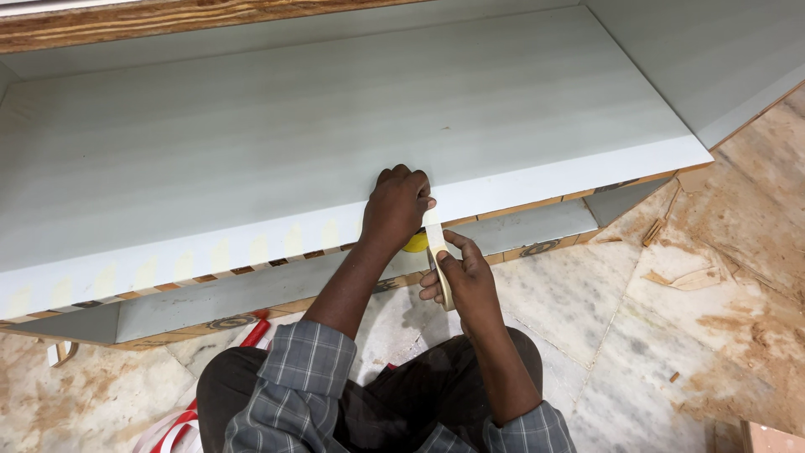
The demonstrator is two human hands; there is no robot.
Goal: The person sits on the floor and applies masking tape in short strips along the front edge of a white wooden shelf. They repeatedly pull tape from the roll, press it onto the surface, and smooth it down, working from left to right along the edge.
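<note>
While the person crouches on the floor, the strip of masking tape (433, 232) runs between the two hands, from the front edge of the pale grey laminate panel (335, 126) down toward the roll of tape (442, 281). The left hand (396, 205) sits at the upper end of the strip, on the panel's white front edge band (537, 180); the right hand (461, 277) is just below and to the right, in front of the panel's lower ledge. The panel is broad, flat and smooth with a faint horizontal grain; its front edge shows plywood layers beneath the band, and short cream tape pieces (220, 254) cross that edge at intervals to the left. The strip is narrow, cream and paper-like. A yellow object (416, 243) shows partly between the hands; its kind cannot be told. The floor (587, 319) is marble tile, stained brown and dusted, with wood chips (683, 278) to the right. The left hand is curled, knuckles up, fingertips pressing the tape against the edge band. The right hand is closed around the roll, thumb on top pinching it, the strip held taut.
</note>
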